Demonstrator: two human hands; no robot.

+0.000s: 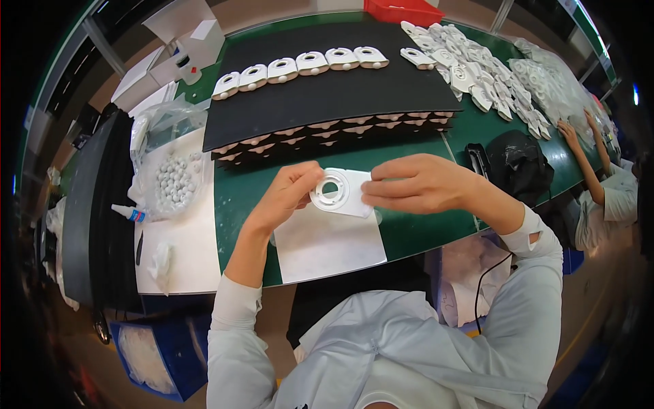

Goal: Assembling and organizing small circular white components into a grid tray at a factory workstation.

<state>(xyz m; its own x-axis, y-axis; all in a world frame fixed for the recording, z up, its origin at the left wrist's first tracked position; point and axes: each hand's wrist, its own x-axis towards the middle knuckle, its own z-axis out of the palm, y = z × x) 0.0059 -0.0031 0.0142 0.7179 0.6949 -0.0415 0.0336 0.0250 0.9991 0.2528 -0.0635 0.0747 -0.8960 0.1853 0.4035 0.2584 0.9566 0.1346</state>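
Between my two hands is a white plastic housing (pixel 351 194) with a round ringed opening at its left end. My left hand (pixel 294 191) pinches the ringed end, and my right hand (pixel 412 184) grips the plain right end, fingers on top. Below the housing, a white paper sheet (pixel 330 245) lies at the table's front edge. Beyond my hands, a row of similar white housings (pixel 312 63) stands on a black board (pixel 306 102), which tops a stack of boards with more parts showing between the layers.
At left, a plastic bag of small white balls (pixel 178 180) lies near a glue bottle (pixel 128 213). A heap of white housings (pixel 470 68) covers the far right, beside clear bags (pixel 552 85). A red bin (pixel 403 11) stands at the back. Another person's hands (pixel 579 133) work at right.
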